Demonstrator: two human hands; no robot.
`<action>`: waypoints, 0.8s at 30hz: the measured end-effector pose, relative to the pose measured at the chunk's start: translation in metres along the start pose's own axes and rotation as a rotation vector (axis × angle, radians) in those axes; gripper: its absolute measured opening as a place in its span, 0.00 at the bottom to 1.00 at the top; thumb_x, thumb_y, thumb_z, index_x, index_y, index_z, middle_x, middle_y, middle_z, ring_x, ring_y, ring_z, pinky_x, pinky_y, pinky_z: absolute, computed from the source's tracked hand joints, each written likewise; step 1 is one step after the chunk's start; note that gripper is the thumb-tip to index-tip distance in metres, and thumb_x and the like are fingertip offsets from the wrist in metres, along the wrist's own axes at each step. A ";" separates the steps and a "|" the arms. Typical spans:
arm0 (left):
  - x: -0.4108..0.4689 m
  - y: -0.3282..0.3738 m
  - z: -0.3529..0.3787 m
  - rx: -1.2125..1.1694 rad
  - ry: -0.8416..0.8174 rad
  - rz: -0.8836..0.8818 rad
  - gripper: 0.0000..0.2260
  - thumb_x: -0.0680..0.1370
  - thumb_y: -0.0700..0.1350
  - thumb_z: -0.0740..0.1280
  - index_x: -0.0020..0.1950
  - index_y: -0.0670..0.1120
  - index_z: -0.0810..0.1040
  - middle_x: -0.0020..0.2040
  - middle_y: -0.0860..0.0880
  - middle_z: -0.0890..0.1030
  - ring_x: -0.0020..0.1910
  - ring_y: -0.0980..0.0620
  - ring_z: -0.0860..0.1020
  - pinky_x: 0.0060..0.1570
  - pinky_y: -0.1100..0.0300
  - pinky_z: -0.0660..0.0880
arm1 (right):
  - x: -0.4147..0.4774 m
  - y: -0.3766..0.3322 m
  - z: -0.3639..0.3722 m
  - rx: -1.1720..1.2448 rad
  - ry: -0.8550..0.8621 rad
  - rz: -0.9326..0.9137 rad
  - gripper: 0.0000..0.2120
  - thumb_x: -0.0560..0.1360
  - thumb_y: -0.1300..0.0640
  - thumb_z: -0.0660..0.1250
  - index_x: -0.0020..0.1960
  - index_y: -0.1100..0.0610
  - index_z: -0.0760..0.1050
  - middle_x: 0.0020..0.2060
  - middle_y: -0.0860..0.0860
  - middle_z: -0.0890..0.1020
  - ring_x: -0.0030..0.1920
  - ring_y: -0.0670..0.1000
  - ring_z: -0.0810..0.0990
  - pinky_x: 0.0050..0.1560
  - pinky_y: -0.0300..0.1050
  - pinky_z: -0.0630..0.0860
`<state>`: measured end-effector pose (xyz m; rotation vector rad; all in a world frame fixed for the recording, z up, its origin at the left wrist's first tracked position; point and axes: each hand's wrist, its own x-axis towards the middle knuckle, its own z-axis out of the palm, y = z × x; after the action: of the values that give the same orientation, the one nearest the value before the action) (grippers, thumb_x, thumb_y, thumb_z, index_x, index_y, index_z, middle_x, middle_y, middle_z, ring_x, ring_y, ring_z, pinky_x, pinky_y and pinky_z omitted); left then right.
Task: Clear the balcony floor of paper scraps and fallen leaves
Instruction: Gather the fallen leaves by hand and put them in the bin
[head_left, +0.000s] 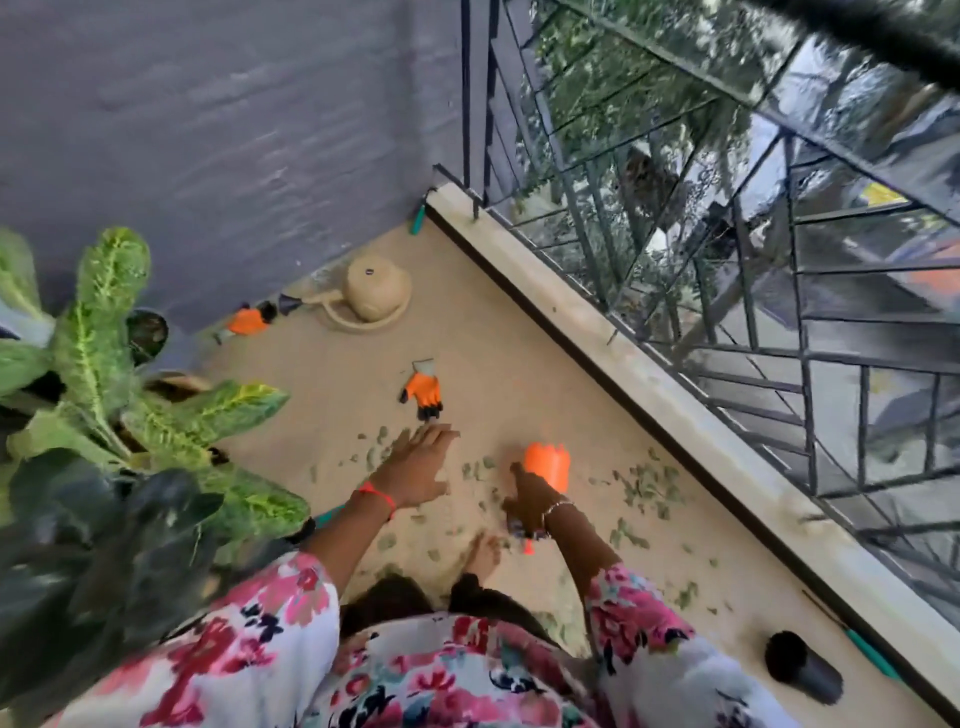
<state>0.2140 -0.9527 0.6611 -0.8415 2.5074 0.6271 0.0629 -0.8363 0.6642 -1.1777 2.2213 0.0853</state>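
Several small green fallen leaves (647, 486) lie scattered over the tan balcony floor (498, 364), most of them around and in front of my hands. My left hand (415, 465) reaches forward over the leaves with its fingers stretched out flat and holds nothing. To its right, my right hand (530, 501) grips an orange scoop (548, 465) by the handle, the scoop's head pointing away from me just above the leaves. Motion blur hides the fingers' exact grip. No paper scraps can be made out.
An orange and black glove (423, 395) lies ahead of my left hand; a second one (248, 321) lies by the wall beside a beige watering can (371, 291). Leafy potted plants (109, 374) fill the left. A metal railing (727, 322) on a low kerb runs along the right. A black pot (802, 667) lies near right.
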 end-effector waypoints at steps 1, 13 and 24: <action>0.013 -0.003 -0.010 -0.001 -0.007 0.002 0.34 0.78 0.46 0.65 0.77 0.45 0.50 0.78 0.47 0.51 0.77 0.48 0.48 0.74 0.48 0.48 | 0.016 0.005 -0.007 0.027 -0.127 0.015 0.40 0.60 0.46 0.79 0.58 0.74 0.73 0.51 0.64 0.81 0.52 0.48 0.81 0.54 0.35 0.70; 0.211 0.021 -0.125 0.095 -0.079 0.282 0.34 0.75 0.44 0.66 0.77 0.46 0.53 0.77 0.49 0.53 0.77 0.50 0.47 0.74 0.49 0.45 | 0.140 0.059 -0.101 0.355 -0.104 0.222 0.30 0.78 0.54 0.62 0.73 0.62 0.53 0.65 0.64 0.71 0.66 0.60 0.69 0.61 0.47 0.66; 0.436 0.072 -0.259 0.394 -0.271 0.702 0.40 0.75 0.53 0.68 0.78 0.48 0.46 0.79 0.50 0.45 0.77 0.50 0.40 0.74 0.50 0.40 | 0.252 0.111 -0.184 0.563 0.195 0.720 0.28 0.79 0.47 0.58 0.74 0.60 0.56 0.70 0.56 0.66 0.70 0.55 0.65 0.65 0.45 0.60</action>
<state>-0.2122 -1.2359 0.6661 0.2694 2.5072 0.3847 -0.2161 -1.0136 0.6514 -0.0682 2.4946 -0.3553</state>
